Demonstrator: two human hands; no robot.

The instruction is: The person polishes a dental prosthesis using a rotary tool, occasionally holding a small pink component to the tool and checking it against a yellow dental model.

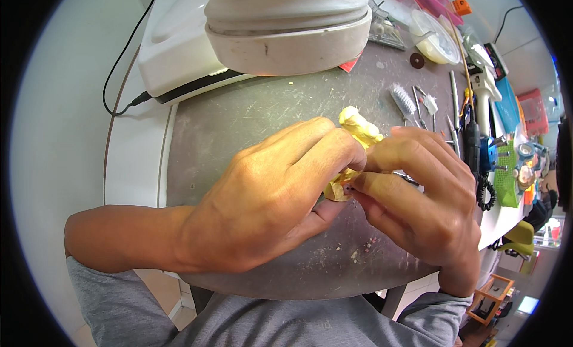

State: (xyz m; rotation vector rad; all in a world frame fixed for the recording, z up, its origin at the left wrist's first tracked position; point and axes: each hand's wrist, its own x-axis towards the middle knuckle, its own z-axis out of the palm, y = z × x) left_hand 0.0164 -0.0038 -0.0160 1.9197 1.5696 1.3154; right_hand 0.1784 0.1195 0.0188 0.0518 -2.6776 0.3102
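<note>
My left hand (268, 198) grips a small yellow dental-cast piece (335, 192), its fingers curled over the top and thumb underneath. My right hand (424, 198) is closed at the same piece, fingertips pressed on a small pinkish part with dark dots (348, 189); whether they hold that part separately is unclear. Just beyond my fingers is another lumpy yellow cast (358, 121), partly hidden by both hands; I cannot tell whether it is joined to the held piece. A metal instrument (407, 179) shows between my right hand's fingers, mostly hidden.
A white machine (173, 60) and a pale cylindrical housing (286, 51) stand at the back of the grey worktop (227, 120). Brushes (403, 99), thin tools (452, 84), a plastic bowl (434, 42), a black handpiece (471, 138) and a green basket (506, 174) crowd the right side.
</note>
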